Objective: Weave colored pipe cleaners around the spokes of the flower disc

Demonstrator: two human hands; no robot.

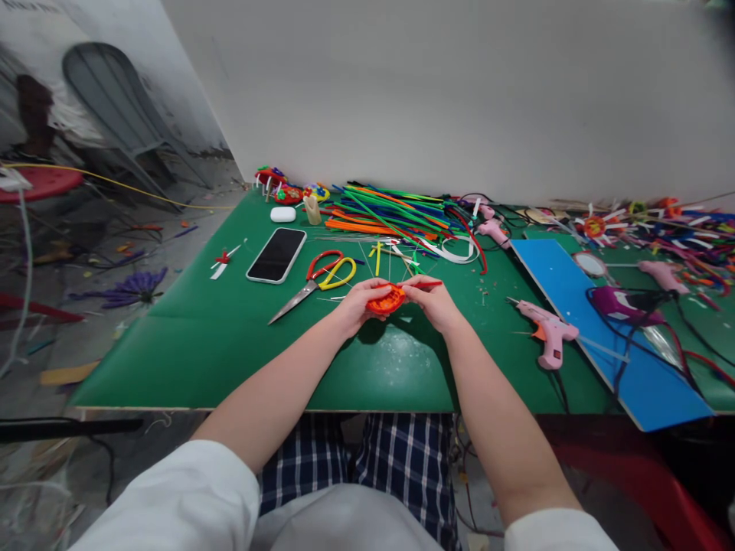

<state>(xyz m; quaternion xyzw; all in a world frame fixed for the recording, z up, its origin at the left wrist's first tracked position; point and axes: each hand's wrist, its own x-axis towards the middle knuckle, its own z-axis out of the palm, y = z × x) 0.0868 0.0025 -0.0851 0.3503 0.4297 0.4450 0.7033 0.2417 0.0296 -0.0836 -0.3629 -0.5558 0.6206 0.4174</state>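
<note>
Both hands meet over the middle of the green table [200,352]. My left hand [360,300] is closed round an orange coiled disc [386,300] made of pipe cleaner. My right hand [432,300] pinches a red-orange pipe cleaner strand [428,284] at the disc's right edge. The fingertips of both hands touch the disc, which hangs just above the tabletop.
Scissors with red and yellow handles [321,277] and a phone [276,255] lie left of the hands. A heap of coloured pipe cleaners [390,210] fills the back. A pink glue gun [548,330], a blue board [602,337] and a purple glue gun [617,302] lie right.
</note>
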